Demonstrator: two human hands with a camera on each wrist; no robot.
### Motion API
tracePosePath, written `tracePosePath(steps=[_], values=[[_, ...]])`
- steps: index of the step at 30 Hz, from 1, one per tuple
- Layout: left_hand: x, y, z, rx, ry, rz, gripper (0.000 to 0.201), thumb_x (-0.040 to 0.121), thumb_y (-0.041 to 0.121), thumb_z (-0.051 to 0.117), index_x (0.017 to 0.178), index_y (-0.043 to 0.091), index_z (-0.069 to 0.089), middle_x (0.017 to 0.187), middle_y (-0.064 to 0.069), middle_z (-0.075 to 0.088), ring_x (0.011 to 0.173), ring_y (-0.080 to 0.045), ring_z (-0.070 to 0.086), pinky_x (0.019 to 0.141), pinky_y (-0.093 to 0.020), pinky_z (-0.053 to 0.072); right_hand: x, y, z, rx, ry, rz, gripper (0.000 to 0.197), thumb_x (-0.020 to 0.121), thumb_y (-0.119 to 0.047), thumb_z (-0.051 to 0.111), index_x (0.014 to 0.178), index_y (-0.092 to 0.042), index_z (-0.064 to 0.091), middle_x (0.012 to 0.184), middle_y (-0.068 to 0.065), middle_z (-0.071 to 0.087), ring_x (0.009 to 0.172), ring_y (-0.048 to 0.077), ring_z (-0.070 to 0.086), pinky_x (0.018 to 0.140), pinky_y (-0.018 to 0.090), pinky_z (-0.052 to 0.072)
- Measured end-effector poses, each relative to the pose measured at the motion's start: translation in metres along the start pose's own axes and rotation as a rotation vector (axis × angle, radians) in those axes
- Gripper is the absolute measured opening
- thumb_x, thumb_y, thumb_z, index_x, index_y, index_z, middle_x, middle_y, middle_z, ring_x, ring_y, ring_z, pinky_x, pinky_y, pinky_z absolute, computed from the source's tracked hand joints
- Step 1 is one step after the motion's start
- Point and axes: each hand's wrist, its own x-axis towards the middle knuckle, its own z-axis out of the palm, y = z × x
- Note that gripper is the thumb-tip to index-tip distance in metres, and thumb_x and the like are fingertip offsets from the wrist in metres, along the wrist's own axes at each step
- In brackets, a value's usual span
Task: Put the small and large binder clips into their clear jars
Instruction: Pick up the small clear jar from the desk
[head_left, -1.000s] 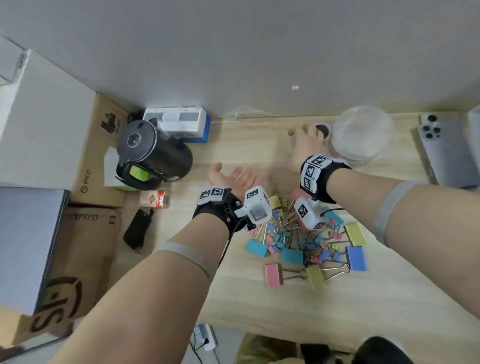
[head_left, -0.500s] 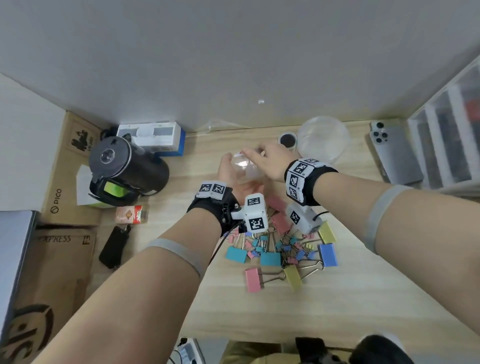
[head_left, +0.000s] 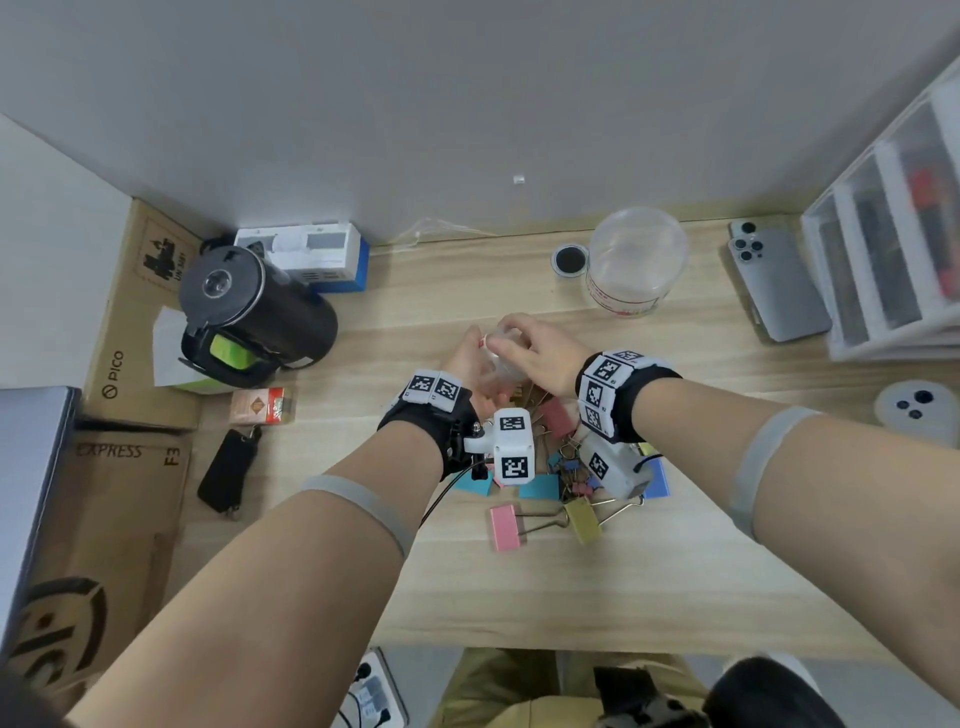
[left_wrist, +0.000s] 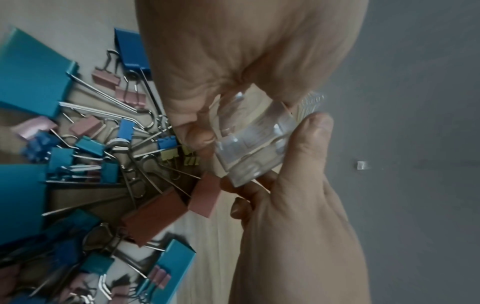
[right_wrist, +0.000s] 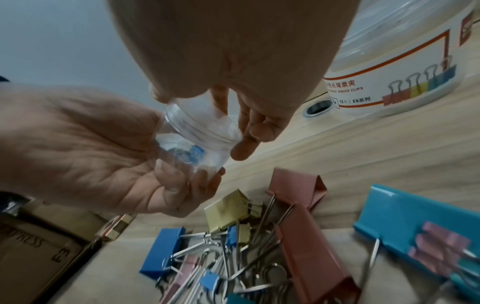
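Note:
A small clear jar (head_left: 497, 358) (left_wrist: 253, 144) (right_wrist: 193, 137) is held in the air just beyond the clip pile. My left hand (head_left: 475, 358) (right_wrist: 103, 152) cups its body from below with curled fingers. My right hand (head_left: 537, 351) (left_wrist: 298, 185) grips its top end from above with thumb and fingertips. Something small and blue shows through the jar's base in the right wrist view. The mixed pile of small and large coloured binder clips (head_left: 561, 478) (left_wrist: 103, 156) (right_wrist: 272, 242) lies on the wooden desk under my wrists. The large clear jar (head_left: 636, 260) (right_wrist: 394, 67) stands at the back.
A black round cap (head_left: 570, 258) lies left of the large jar. A black kettle (head_left: 249, 312) and cardboard boxes (head_left: 130, 467) stand at the left. On the right are a phone (head_left: 779, 286) and a clear drawer unit (head_left: 893, 223).
My right hand brought the small jar from the back of the desk into my left palm. Both hands now hold it, nearer the clip pile.

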Motion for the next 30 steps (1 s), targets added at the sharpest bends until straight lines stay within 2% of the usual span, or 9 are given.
tracePosePath(steps=[3,6,8,10,15,20,22,26,30], values=[[-0.004,-0.005,-0.007,0.015,-0.009,-0.001,0.042,0.108,0.047,0.038,0.097,0.01,0.056,0.082,-0.013,0.063,0.068,-0.023,0.052,0.057,-0.03,0.038,-0.009,-0.003,0.003,-0.009,-0.031,-0.042,0.055,0.095,-0.057,0.045,0.137,-0.021,0.047,0.13,0.007,0.058,0.111,0.021,0.056,0.097,0.038,0.045],[-0.001,-0.009,-0.017,-0.05,-0.015,-0.012,0.036,0.108,0.035,0.039,0.094,0.006,0.056,0.081,-0.015,0.063,0.073,-0.027,0.059,0.069,-0.038,0.05,-0.018,-0.008,0.003,-0.099,-0.103,-0.131,0.056,0.093,-0.05,0.054,0.141,-0.025,0.041,0.139,0.005,0.046,0.124,0.02,0.048,0.105,0.039,0.041],[-0.003,-0.013,-0.027,-0.093,-0.101,-0.026,0.038,0.109,0.027,0.035,0.085,0.004,0.054,0.068,-0.013,0.058,0.067,-0.025,0.05,0.064,-0.034,0.04,-0.021,-0.009,0.001,-0.103,-0.11,-0.172,0.058,0.09,-0.044,0.062,0.14,-0.026,0.041,0.14,0.001,0.043,0.124,0.015,0.047,0.104,0.035,0.04],[-0.004,-0.016,-0.036,-0.094,-0.148,-0.051,0.041,0.107,0.03,0.034,0.083,0.004,0.054,0.062,-0.013,0.054,0.062,-0.023,0.043,0.058,-0.032,0.032,-0.022,-0.007,-0.003,-0.061,-0.122,-0.154,0.063,0.084,-0.041,0.069,0.137,-0.026,0.04,0.14,-0.001,0.043,0.118,0.012,0.049,0.101,0.033,0.043],[0.004,-0.019,-0.048,0.016,-0.166,-0.088,0.05,0.099,0.045,0.039,0.108,0.001,0.061,0.086,-0.018,0.063,0.062,-0.027,0.052,0.045,-0.021,0.036,-0.025,0.003,-0.004,-0.042,-0.129,-0.09,0.067,0.062,-0.042,0.086,0.108,-0.03,0.039,0.112,-0.004,0.053,0.1,0.018,0.06,0.089,0.044,0.054],[0.003,-0.026,-0.042,-0.04,-0.302,-0.089,0.042,0.098,0.038,0.046,0.118,0.006,0.064,0.096,-0.014,0.068,0.068,-0.027,0.064,0.048,-0.028,0.053,-0.031,0.006,0.006,-0.064,-0.122,-0.095,0.074,0.049,-0.05,0.09,0.098,-0.032,0.039,0.097,-0.005,0.064,0.088,0.018,0.064,0.081,0.045,0.055],[0.002,-0.03,-0.042,-0.012,-0.33,-0.092,0.041,0.097,0.038,0.046,0.114,0.006,0.064,0.098,-0.014,0.065,0.07,-0.028,0.061,0.047,-0.027,0.052,-0.035,0.008,0.008,-0.081,-0.151,-0.087,0.076,0.049,-0.043,0.091,0.102,-0.032,0.038,0.099,-0.005,0.067,0.088,0.018,0.065,0.08,0.045,0.056],[0.006,-0.037,-0.047,0.053,-0.382,-0.077,0.043,0.101,0.035,0.039,0.105,0.004,0.069,0.087,-0.016,0.072,0.079,-0.036,0.065,0.046,-0.029,0.052,-0.045,0.017,0.006,-0.152,-0.212,-0.037,0.092,0.056,-0.03,0.092,0.129,-0.023,0.036,0.121,-0.005,0.056,0.1,0.015,0.059,0.086,0.034,0.053],[0.007,-0.041,-0.054,0.073,-0.392,-0.088,0.04,0.103,0.033,0.039,0.107,0.007,0.069,0.089,-0.016,0.075,0.079,-0.036,0.071,0.048,-0.029,0.052,-0.057,0.032,-0.004,-0.362,-0.234,0.038,0.045,0.067,-0.019,0.083,0.105,-0.017,0.059,0.103,0.0,0.062,0.091,0.02,0.062,0.073,0.028,0.051]])
